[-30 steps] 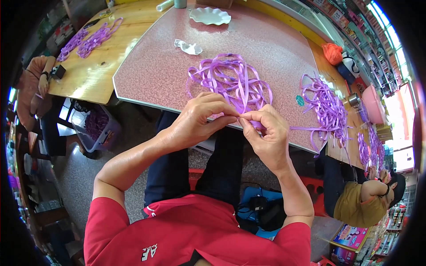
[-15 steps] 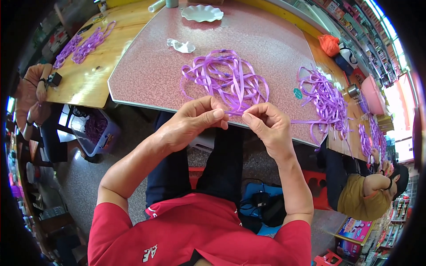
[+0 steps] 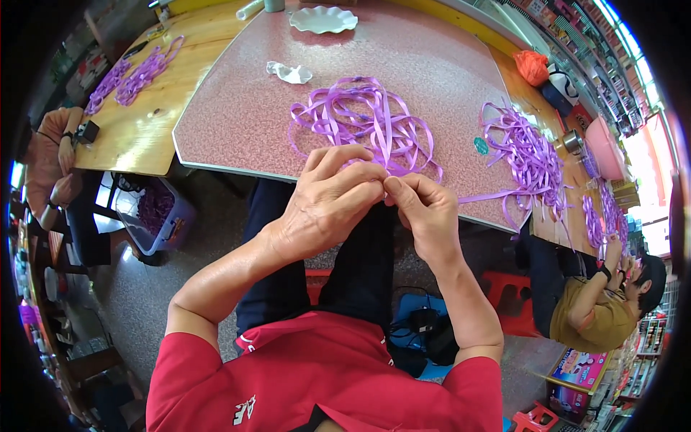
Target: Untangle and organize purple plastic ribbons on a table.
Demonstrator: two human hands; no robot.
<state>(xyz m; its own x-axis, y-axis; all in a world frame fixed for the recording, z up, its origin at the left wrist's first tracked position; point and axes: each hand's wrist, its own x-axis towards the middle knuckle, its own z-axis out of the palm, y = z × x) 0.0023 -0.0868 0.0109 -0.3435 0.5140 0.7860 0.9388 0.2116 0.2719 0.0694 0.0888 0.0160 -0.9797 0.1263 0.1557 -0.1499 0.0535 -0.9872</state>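
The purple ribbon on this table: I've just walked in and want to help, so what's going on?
The left hand and right hand of someone in a red shirt meet at the near edge of the table, pinching ribbon; the held part is mostly hidden. A tangled pile lies just beyond the hands. A second pile is at the right, with a strand running toward the right hand. A plate stands farther back, and a person in brown is off to the right.

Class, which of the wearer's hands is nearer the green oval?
Right: the right hand is left of the green oval, toward the wearer; the left hand is farther left.
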